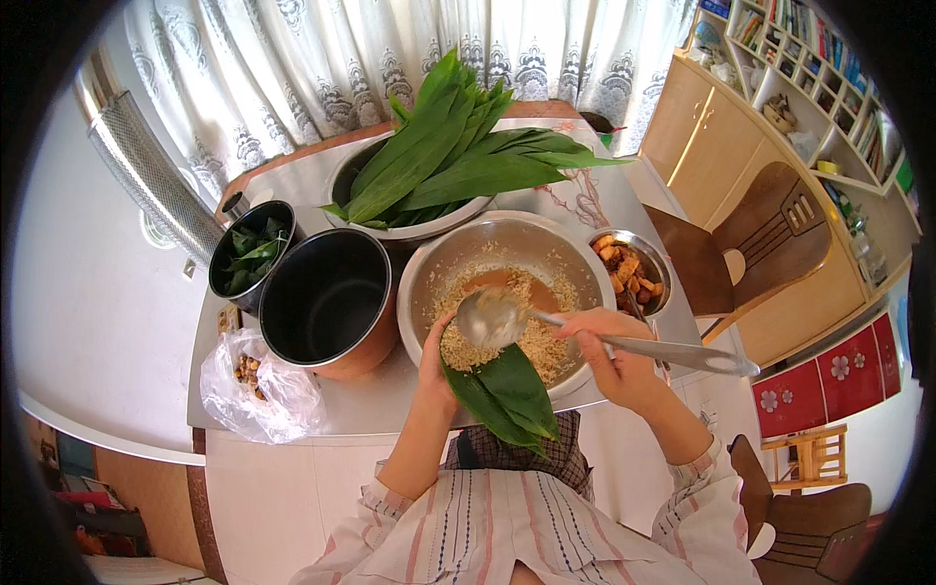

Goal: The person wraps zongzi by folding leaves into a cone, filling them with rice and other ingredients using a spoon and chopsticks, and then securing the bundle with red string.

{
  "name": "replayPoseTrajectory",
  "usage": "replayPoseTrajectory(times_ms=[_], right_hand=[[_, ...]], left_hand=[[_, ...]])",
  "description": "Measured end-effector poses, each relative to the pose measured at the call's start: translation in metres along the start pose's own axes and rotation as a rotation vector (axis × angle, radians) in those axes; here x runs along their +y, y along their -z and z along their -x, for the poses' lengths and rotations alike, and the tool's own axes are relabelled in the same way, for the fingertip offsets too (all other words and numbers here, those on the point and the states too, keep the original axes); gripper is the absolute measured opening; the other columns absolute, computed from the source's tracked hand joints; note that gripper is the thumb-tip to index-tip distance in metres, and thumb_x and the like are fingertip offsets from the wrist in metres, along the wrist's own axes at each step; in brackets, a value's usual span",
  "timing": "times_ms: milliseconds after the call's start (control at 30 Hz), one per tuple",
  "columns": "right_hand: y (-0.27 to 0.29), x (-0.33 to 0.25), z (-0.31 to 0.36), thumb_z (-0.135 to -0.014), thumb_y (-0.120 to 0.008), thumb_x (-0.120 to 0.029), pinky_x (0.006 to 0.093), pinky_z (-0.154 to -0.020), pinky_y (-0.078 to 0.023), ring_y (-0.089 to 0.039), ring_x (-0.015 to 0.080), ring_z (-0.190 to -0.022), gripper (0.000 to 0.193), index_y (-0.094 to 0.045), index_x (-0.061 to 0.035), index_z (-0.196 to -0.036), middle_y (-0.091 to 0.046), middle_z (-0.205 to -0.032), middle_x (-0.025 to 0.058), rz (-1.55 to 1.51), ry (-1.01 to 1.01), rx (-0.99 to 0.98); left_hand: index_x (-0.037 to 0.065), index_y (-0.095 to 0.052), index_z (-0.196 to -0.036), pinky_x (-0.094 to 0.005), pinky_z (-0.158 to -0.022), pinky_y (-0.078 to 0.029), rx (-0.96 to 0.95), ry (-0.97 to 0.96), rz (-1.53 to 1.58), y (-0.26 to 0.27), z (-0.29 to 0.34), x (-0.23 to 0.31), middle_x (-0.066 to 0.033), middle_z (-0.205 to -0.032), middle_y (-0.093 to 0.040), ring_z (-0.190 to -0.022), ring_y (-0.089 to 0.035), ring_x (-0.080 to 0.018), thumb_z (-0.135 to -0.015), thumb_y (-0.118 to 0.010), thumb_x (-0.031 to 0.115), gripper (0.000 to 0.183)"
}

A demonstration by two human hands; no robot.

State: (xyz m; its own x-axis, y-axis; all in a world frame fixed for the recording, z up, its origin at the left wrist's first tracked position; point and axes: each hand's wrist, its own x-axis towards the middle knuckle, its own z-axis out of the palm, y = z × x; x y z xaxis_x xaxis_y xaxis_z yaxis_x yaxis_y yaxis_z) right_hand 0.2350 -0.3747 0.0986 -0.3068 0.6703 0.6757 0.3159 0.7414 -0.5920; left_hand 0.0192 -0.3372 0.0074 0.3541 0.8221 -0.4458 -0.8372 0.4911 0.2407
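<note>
My left hand is closed round a folded green leaf, whose pointed ends hang toward me past the bowl's near rim. Pale rice grains fill the leaf's hollow. Gripped by its handle in my right hand is a metal ladle, its bowl hovering over the rice in the leaf. Both hands are above the near side of a wide steel bowl that holds more rice and some brownish liquid. The fingertips of my left hand are partly hidden by the ladle and leaf.
Long green leaves heap over a metal basin behind the bowl. Left stand a black-lined pot, a smaller pot with wrapped leaf parcels, and a plastic bag. A dish of meat chunks sits right, near a chair.
</note>
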Motion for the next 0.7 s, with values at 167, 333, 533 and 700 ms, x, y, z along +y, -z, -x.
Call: replayPoseTrajectory(times_ms=[167, 333, 533, 700], right_hand=[[0.004, -0.001, -0.008, -0.088, -0.050, -0.003, 0.0311, -0.069, -0.050, -0.063, 0.0254, -0.081, 0.013, -0.059, -0.0034, -0.097, -0.066, -0.096, 0.0127, 0.039, 0.079, -0.038], [0.007, 0.000, -0.032, -0.078, -0.057, 0.004, 0.0344, -0.072, -0.051, -0.062, 0.0305, -0.085, 0.021, -0.060, -0.0039, -0.098, -0.063, -0.105, 0.0128, 0.026, 0.276, -0.154], [0.009, -0.009, -0.050, -0.066, -0.054, 0.007, 0.0362, -0.076, -0.051, -0.061, 0.0314, -0.091, 0.035, -0.061, -0.0031, -0.098, -0.062, -0.111, 0.0139, 0.017, 0.344, -0.421], [0.024, -0.024, -0.051, -0.067, -0.053, 0.007, 0.0357, -0.079, -0.050, -0.061, 0.0310, -0.094, 0.033, -0.061, -0.0021, -0.098, -0.061, -0.112, 0.0141, 0.069, 0.335, -0.509]], left_hand=[[0.004, -0.054, -0.116, -0.0422, -0.083, -0.050, 0.019, 0.036, -0.011, -0.002, -0.003, 0.000, -0.0155, -0.110, -0.060, -0.096, -0.060, -0.0277, -0.091, -0.048, 0.031, 0.037], [0.002, -0.052, -0.118, -0.0409, -0.082, -0.052, -0.025, 0.038, -0.072, -0.014, -0.008, -0.012, -0.0154, -0.111, -0.059, -0.097, -0.061, -0.0272, -0.094, -0.044, 0.029, 0.036], [0.005, -0.054, -0.113, -0.0419, -0.082, -0.052, 0.084, -0.068, -0.195, -0.019, -0.003, -0.021, -0.0132, -0.108, -0.061, -0.095, -0.061, -0.0269, -0.091, -0.045, 0.035, 0.038], [0.005, -0.055, -0.112, -0.0451, -0.082, -0.050, 0.010, -0.050, -0.142, -0.015, -0.004, -0.019, -0.0148, -0.109, -0.060, -0.093, -0.061, -0.0292, -0.091, -0.043, 0.035, 0.038]])
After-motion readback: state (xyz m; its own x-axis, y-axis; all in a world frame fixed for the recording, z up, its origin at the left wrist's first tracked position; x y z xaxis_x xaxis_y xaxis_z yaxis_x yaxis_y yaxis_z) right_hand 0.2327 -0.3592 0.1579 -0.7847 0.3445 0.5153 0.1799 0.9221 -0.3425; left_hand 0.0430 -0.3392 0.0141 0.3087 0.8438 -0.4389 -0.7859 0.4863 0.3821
